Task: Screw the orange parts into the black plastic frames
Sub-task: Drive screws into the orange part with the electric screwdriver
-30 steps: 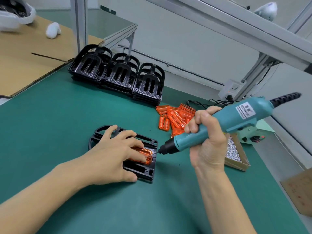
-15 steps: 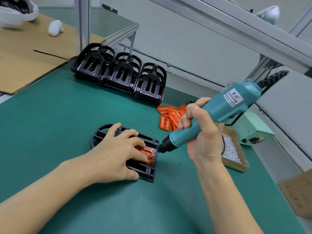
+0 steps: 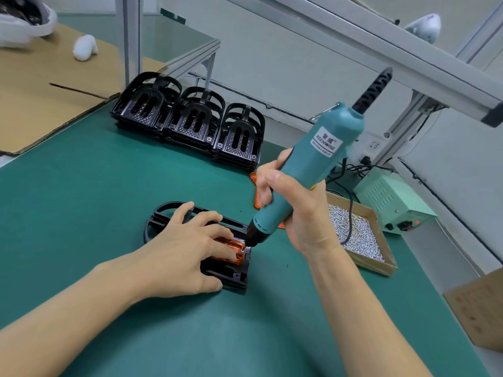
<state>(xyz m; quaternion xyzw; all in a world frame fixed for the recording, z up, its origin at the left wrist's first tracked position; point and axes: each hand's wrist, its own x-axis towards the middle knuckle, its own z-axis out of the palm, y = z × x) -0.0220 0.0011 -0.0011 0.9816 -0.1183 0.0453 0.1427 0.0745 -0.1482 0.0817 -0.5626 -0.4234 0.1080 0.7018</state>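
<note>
left hand (image 3: 187, 248) presses orange part (image 3: 236, 251); right hand (image 3: 296, 210) beside.

A white label (image 3: 324, 142) on the teal screwdriver (image 3: 307, 172) reads "KEENWISE" in dark capitals, with two larger characters above it and a line of small print below, both too blurred to read. The cardboard box (image 3: 479, 308) at the near right of the tabletop carries faint reddish marks that cannot be read.
</note>
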